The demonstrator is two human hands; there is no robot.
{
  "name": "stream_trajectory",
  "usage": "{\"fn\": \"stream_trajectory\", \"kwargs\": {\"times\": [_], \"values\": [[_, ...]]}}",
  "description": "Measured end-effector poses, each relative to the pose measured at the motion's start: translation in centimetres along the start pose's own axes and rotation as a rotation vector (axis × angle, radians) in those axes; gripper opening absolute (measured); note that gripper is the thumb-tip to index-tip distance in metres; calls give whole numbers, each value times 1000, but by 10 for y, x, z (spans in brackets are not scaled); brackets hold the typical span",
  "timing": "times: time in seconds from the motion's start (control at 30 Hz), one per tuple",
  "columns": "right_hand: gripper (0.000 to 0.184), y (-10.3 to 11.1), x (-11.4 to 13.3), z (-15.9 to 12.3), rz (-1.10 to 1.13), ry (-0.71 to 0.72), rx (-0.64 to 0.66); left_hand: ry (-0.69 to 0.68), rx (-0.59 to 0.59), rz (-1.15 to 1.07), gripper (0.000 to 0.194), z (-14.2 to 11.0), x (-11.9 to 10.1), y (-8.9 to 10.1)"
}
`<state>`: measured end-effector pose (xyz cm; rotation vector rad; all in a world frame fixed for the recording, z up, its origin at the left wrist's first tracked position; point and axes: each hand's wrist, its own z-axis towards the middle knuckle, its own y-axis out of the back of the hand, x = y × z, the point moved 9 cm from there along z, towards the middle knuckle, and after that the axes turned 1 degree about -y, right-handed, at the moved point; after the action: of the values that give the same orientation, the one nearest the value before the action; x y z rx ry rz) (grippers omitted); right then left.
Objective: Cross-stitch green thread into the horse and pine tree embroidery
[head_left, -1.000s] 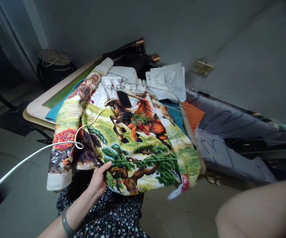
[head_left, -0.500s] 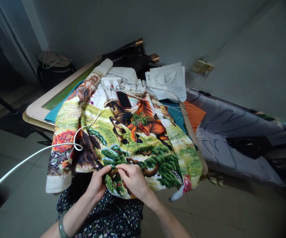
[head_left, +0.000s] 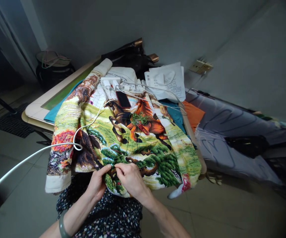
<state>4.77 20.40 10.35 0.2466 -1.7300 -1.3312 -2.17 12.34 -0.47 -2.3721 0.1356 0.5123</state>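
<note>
A large cross-stitch cloth (head_left: 100, 120) with horses and green trees is spread over the table, its sides rolled up. My left hand (head_left: 98, 183) pinches the cloth's near edge, thumb on top and fingers hidden underneath. Close beside that thumb, my right hand (head_left: 131, 181) is closed in a pinch just over the stitched greenery. Whatever sits between its fingertips is too small to make out. A thin green thread runs up the cloth from near the right hand toward a tangle of green thread (head_left: 139, 119) lying on the horses.
A phone (head_left: 123, 99) and a white power strip (head_left: 110, 81) lie on the far part of the cloth. A white cable (head_left: 33, 153) crosses the left roll. Behind are white printed bags (head_left: 166, 79). A stool (head_left: 55, 67) stands back left; grey-covered furniture (head_left: 229, 132) is at right.
Both hands stay at nearly the same spot on the cloth. The right hand has shifted very slightly; the whole view has drifted a little.
</note>
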Motion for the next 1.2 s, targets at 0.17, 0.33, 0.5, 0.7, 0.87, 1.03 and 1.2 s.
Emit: {"fn": "stream_trajectory", "kwargs": {"times": [0.17,0.33,0.5,0.7,0.87,1.03,1.2], "values": [[20,2,-1,3,27,30,6,-24,4,8,23,0,-2,-2],[18,9,-8,4,80,65,-74,-42,2,33,24,2,-2,-2],[24,6,-12,5,204,71,-99,-40,6,42,24,4,-2,-1],[23,7,-10,6,257,86,-137,-38,11,44,24,3,-3,-3],[20,7,-9,3,260,84,-140,-33,10,43,24,2,-2,-3],[21,6,-11,3,286,83,-114,-14,34,33,25,2,0,-3],[21,5,-13,4,298,73,-109,-49,36,45,26,2,-2,-3]]}}
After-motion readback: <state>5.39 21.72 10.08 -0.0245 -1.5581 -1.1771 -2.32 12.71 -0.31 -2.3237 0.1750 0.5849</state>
